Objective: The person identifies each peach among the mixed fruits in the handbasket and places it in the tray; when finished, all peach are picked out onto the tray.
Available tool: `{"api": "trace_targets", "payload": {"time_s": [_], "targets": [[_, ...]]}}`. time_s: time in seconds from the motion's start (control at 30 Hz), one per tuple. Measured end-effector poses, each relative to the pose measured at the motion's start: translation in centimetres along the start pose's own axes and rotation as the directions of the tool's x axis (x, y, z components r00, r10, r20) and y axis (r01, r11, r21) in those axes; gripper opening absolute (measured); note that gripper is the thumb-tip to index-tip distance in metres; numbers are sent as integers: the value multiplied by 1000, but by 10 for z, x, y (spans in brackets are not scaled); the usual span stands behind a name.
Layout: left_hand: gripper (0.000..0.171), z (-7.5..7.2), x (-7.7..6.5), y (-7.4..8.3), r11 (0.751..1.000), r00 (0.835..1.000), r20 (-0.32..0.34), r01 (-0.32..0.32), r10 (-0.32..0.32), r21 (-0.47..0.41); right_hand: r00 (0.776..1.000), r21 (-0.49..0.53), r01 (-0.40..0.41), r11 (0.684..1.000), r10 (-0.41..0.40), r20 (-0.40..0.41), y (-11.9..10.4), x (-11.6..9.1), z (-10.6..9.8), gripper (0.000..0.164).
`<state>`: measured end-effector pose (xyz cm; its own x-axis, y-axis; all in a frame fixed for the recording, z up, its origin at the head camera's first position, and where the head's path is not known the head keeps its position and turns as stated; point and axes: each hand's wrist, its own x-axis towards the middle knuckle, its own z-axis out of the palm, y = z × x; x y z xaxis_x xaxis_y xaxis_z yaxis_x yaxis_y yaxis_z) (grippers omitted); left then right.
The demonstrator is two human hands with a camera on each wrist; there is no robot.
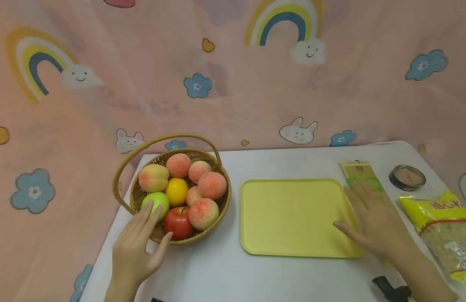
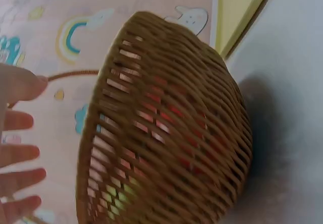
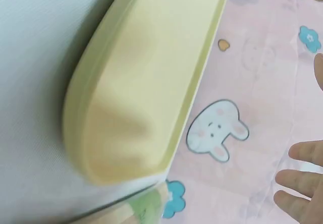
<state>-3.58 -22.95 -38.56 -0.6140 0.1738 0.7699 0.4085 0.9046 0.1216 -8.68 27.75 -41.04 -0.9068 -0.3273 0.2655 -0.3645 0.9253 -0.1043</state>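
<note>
My left hand [image 1: 139,247] hovers at the front left of a wicker basket [image 1: 228,197], fingers straight and spread, holding nothing. Inside the basket lie several peaches [image 1: 212,185], a red apple [image 1: 178,223], a green apple [image 1: 157,203] and a yellow round fruit [image 1: 176,192]. In the left wrist view, the fingers [image 2: 20,156] are apart from the basket's woven side [image 2: 171,123]. My right hand [image 1: 376,222] is over the right end of a yellow tray [image 1: 293,218], fingers extended and nothing held. The right wrist view shows its fingers [image 3: 298,183] spread beyond the tray [image 3: 146,82].
Partly hidden by my right hand is a green flat package [image 1: 359,170]. A round container with a clear lid [image 1: 407,177] and a yellow-and-clear food bag [image 1: 449,235] lie at the right on the white table [image 1: 210,277]. A patterned pink cloth [image 1: 233,105] hangs behind.
</note>
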Motion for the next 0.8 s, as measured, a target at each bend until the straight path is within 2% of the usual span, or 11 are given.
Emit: {"api": "trace_targets", "payload": {"time_s": [0.07,0.13,0.23,0.33,0.43,0.53,0.6,0.67,0.8], "targets": [[54,-5,-9,-6,997,997,-71,0,-6,-80,1000,33,20,999,-20,-4,-6,1,2,91],[52,-8,-15,-13,983,991,-134,6,-31,-181,999,57,42,997,-41,-16,-12,4,2,90],[49,-12,-22,-26,947,973,-208,29,-100,-319,997,116,79,990,-75,-35,-20,10,0,89],[43,-14,-25,-39,903,958,-223,70,-179,-425,992,169,118,978,-111,-53,-28,19,-3,87],[37,-12,-27,-56,828,955,-157,127,-250,-546,985,200,164,966,-151,-82,-35,30,-8,87],[48,-6,-30,-75,724,951,-29,216,-309,-655,975,219,215,952,-195,-107,-43,42,-14,87],[55,-3,-30,-86,674,939,69,291,-336,-679,968,229,245,942,-225,-111,-51,51,-18,87],[58,0,-31,-95,647,933,144,334,-329,-685,961,241,275,931,-256,-105,-59,60,-23,86],[58,5,-31,-106,645,941,218,337,-259,-686,936,276,352,894,-337,-102,-82,82,-29,84]]}}
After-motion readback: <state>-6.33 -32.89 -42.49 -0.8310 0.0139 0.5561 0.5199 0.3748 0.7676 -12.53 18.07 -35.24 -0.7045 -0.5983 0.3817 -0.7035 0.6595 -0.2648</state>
